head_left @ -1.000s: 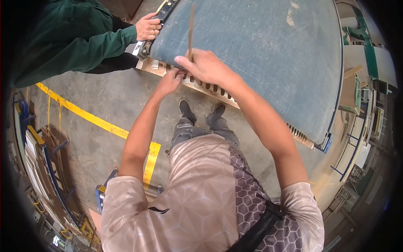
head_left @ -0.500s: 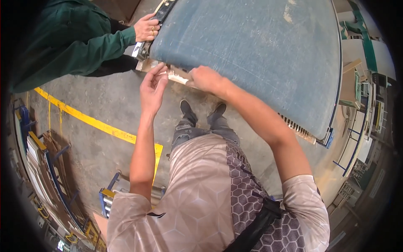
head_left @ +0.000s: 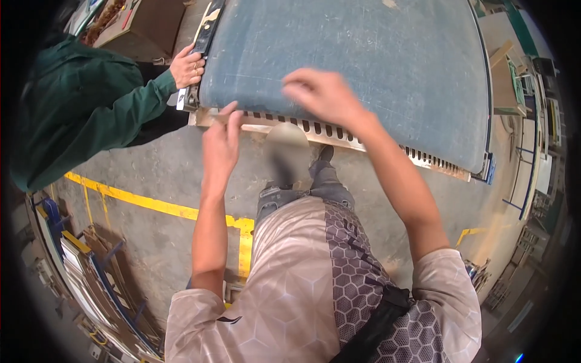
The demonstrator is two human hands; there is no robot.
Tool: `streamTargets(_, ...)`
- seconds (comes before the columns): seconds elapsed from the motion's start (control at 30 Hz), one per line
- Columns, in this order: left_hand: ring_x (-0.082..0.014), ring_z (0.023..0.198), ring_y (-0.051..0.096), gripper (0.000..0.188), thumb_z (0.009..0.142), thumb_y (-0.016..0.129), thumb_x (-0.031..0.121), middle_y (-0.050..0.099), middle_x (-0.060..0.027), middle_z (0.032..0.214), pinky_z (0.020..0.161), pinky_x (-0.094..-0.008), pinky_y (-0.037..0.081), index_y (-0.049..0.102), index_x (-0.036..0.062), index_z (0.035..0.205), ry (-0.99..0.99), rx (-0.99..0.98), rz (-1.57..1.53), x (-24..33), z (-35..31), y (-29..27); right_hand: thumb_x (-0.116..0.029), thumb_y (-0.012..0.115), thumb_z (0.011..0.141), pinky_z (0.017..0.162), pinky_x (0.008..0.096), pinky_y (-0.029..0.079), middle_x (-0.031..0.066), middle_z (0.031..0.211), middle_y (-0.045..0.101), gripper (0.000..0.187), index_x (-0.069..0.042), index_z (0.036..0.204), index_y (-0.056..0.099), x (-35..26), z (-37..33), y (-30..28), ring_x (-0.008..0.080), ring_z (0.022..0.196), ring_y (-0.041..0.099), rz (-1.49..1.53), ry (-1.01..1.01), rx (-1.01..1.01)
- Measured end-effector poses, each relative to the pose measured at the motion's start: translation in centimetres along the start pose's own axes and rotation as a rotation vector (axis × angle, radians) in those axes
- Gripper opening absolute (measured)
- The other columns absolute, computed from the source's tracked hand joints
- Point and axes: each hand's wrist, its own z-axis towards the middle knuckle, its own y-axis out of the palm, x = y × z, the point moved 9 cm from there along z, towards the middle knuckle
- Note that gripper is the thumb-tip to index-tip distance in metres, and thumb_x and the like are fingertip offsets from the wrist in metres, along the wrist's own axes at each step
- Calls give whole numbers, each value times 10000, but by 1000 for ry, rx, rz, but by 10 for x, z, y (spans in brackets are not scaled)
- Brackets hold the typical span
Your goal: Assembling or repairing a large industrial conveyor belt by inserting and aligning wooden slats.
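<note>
My left hand (head_left: 220, 142) is raised at the near left corner of a wide blue-grey conveyor belt (head_left: 339, 54). Its fingers are apart, and I see nothing held between them. Over the belt's near part hovers my right hand (head_left: 330, 95), smeared by motion with its fingers partly bent. Whether it holds anything is hidden. Below the belt's near edge runs a pale slotted rail (head_left: 339, 136). Between my hands, just in front of that rail, is a blurred rounded pale shape (head_left: 287, 138) with a dark lower part; its kind cannot be made out.
At the left, a person in a green sleeve (head_left: 115, 118) rests a hand (head_left: 187, 66) on the belt's side frame. Yellow floor lines (head_left: 151, 204) cross the concrete. Racks of boards (head_left: 97, 284) stand at the lower left, and a wooden box (head_left: 507, 81) at the right.
My right hand has lifted off the belt's near edge and moved right over the belt. The slotted rail now shows more. A blurred pale shape has appeared over my left shoe.
</note>
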Motion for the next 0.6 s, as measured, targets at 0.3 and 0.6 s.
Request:
streamTargets(0.3, -164, 699, 638, 458, 1029, 585, 377, 692, -127, 739, 685, -337, 507, 709, -63, 1066, -261, -81, -3, -104, -2, 59, -216, 627, 989, 1018, 427, 479, 214, 1314, 630, 303, -10, 1209, 659, 156, -97, -139, 349, 1197, 615, -641, 73, 777)
streamTargets(0.6, -119, 567, 505, 457, 1020, 590, 406, 549, -18, 578, 559, -325, 412, 735, 7, 850, -280, 37, 79, -129, 13, 69, -317, 599, 989, 1131, 472, 373, 170, 1416, 570, 363, -48, 1228, 650, 183, -97, -113, 371, 1331, 496, -573, 201, 697)
